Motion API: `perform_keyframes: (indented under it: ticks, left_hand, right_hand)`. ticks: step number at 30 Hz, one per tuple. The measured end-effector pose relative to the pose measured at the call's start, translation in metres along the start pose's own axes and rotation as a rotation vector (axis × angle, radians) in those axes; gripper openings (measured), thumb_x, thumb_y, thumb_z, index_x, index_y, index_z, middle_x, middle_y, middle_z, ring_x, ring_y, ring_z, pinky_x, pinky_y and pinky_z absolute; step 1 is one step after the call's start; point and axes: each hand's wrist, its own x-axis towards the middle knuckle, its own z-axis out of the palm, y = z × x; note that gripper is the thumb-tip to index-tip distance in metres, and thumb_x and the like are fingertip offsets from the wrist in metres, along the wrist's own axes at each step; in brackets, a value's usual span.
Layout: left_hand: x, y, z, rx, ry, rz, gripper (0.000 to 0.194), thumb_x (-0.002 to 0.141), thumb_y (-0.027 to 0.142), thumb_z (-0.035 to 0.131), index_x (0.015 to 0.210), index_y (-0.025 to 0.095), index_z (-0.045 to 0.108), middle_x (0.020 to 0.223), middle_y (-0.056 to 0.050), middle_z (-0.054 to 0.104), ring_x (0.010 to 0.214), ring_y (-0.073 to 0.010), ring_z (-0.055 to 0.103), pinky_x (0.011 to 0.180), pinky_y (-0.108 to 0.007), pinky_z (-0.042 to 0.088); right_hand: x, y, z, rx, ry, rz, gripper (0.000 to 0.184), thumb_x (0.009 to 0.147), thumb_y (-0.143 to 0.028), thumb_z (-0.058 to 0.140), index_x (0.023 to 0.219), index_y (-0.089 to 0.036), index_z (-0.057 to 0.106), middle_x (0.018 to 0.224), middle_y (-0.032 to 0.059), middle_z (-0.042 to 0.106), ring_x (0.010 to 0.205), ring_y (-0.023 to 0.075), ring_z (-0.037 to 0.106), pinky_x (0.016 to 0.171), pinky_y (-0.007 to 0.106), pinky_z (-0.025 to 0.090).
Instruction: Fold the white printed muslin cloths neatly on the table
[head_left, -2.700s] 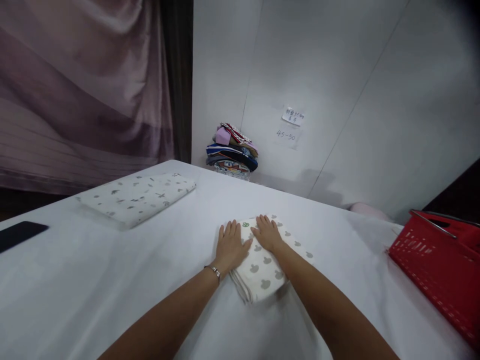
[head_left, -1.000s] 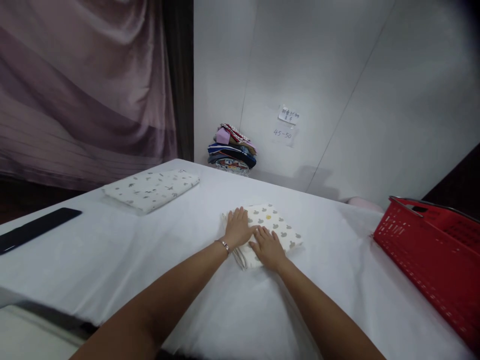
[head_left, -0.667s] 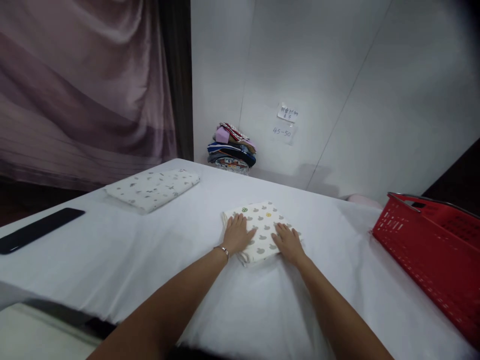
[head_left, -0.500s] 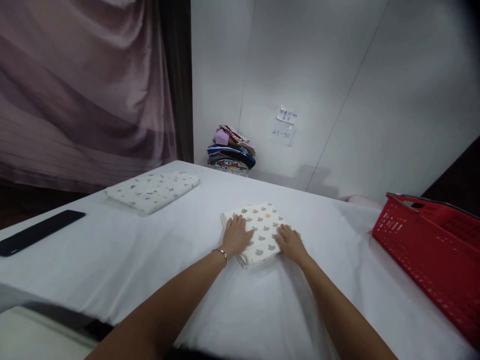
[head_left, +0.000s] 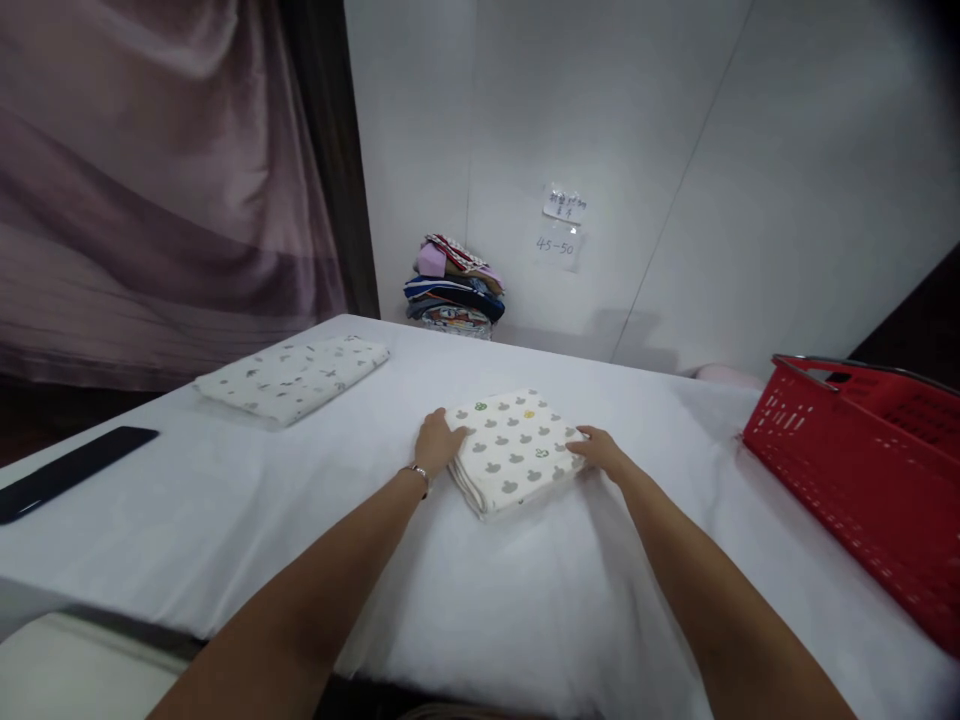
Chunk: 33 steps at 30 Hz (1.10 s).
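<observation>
Hands shifted outward from the top face: left hand (head_left: 437, 443) and right hand (head_left: 602, 452) now at opposite edges of the folded cloth (head_left: 517, 450).
Folded cloth lies flat on the bench (head_left: 487, 610), between the hands, well apart from the second cloth (head_left: 292, 378) and red basket (head_left: 847, 475). Each thumb rests at the edge, apart from the fingers; cannot tell whether either grip pinches. Judged: folding looks done, layers stacked, top smooth; what remains, unclear.
</observation>
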Motion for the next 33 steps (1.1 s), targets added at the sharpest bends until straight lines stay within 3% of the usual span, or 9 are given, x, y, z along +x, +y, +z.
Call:
perform_keyframes:
  ticks: [5, 9, 13, 15, 18, 22, 27, 31, 33]
  left_hand:
    - [-0.029, 0.006, -0.003, -0.027, -0.095, 0.045, 0.055, 0.078, 0.048, 0.053, 0.120, 0.014, 0.045, 0.122, -0.013, 0.053, 0.106, -0.0240, 0.054, 0.083, -0.031, 0.043]
    - [-0.038, 0.011, -0.013, 0.013, -0.198, 0.062, 0.045, 0.078, 0.053, 0.051, 0.105, 0.018, 0.052, 0.113, -0.009, 0.056, 0.096, -0.0214, 0.057, 0.074, -0.028, 0.042]
    - [-0.020, 0.022, -0.019, 0.093, -0.128, 0.104, 0.038, 0.081, 0.051, 0.048, 0.097, 0.017, 0.056, 0.113, -0.009, 0.055, 0.098, -0.0221, 0.056, 0.076, -0.029, 0.040]
    - [-0.010, 0.025, -0.014, 0.131, -0.109, 0.149, 0.037, 0.082, 0.046, 0.049, 0.104, 0.017, 0.055, 0.114, -0.009, 0.056, 0.101, -0.0225, 0.055, 0.078, -0.029, 0.040]
    - [-0.001, 0.024, 0.000, 0.155, -0.131, 0.174, 0.032, 0.086, 0.040, 0.045, 0.103, 0.017, 0.058, 0.108, -0.009, 0.059, 0.100, -0.0226, 0.055, 0.080, -0.030, 0.039]
    - [0.001, 0.012, 0.014, 0.121, -0.123, 0.191, 0.034, 0.089, 0.040, 0.039, 0.097, 0.016, 0.061, 0.105, -0.010, 0.061, 0.101, -0.0219, 0.053, 0.083, -0.030, 0.039]
    - [-0.001, 0.001, 0.016, 0.056, -0.095, 0.216, 0.034, 0.090, 0.039, 0.039, 0.091, 0.016, 0.063, 0.098, -0.008, 0.062, 0.095, -0.0205, 0.055, 0.081, -0.029, 0.039]
    - [-0.004, -0.003, 0.019, 0.006, -0.045, 0.218, 0.035, 0.092, 0.032, 0.033, 0.086, 0.016, 0.063, 0.094, -0.007, 0.063, 0.092, -0.0191, 0.054, 0.081, -0.029, 0.038]
    - [-0.006, -0.004, 0.021, -0.011, -0.027, 0.217, 0.035, 0.092, 0.027, 0.031, 0.085, 0.017, 0.064, 0.093, -0.007, 0.063, 0.091, -0.0186, 0.054, 0.081, -0.029, 0.037]
  right_hand:
    - [0.022, 0.009, -0.017, -0.052, 0.108, 0.031, 0.063, 0.071, -0.030, 0.065, 0.127, -0.006, 0.051, 0.119, 0.0174, 0.060, 0.101, 0.0246, 0.061, 0.086, 0.032, 0.047]
    - [0.020, 0.004, -0.018, -0.155, 0.169, 0.013, 0.053, 0.078, -0.030, 0.056, 0.125, -0.007, 0.053, 0.130, 0.0180, 0.051, 0.121, 0.0281, 0.047, 0.102, 0.039, 0.034]
    - [-0.013, -0.021, 0.005, -0.364, 0.141, -0.228, 0.048, 0.084, -0.031, 0.050, 0.129, -0.017, 0.050, 0.142, 0.0107, 0.040, 0.134, 0.0250, 0.028, 0.111, 0.044, 0.013]
    - [-0.040, -0.032, 0.022, -0.515, 0.057, -0.384, 0.050, 0.087, -0.036, 0.043, 0.134, -0.019, 0.044, 0.144, 0.0090, 0.037, 0.135, 0.0243, 0.026, 0.111, 0.046, 0.010]
    - [-0.076, -0.036, 0.048, -0.662, -0.111, -0.479, 0.056, 0.090, -0.045, 0.037, 0.139, -0.019, 0.037, 0.147, 0.0089, 0.031, 0.137, 0.0244, 0.020, 0.111, 0.046, 0.009]
    - [-0.096, -0.031, 0.064, -0.768, -0.144, -0.483, 0.058, 0.092, -0.049, 0.028, 0.141, -0.020, 0.034, 0.150, 0.0081, 0.024, 0.139, 0.0247, 0.015, 0.110, 0.045, 0.009]
    - [-0.093, -0.035, 0.058, -0.781, -0.220, -0.428, 0.060, 0.091, -0.050, 0.027, 0.143, -0.020, 0.032, 0.151, 0.0076, 0.020, 0.139, 0.0245, 0.012, 0.111, 0.045, 0.009]
    - [-0.084, -0.053, 0.053, -0.752, -0.318, -0.348, 0.061, 0.090, -0.049, 0.031, 0.142, -0.018, 0.032, 0.151, 0.0091, 0.020, 0.140, 0.0244, 0.012, 0.111, 0.046, 0.008]
    - [-0.071, -0.067, 0.054, -0.737, -0.299, -0.332, 0.061, 0.090, -0.047, 0.031, 0.142, -0.017, 0.031, 0.151, 0.0094, 0.018, 0.140, 0.0236, 0.011, 0.111, 0.046, 0.008]
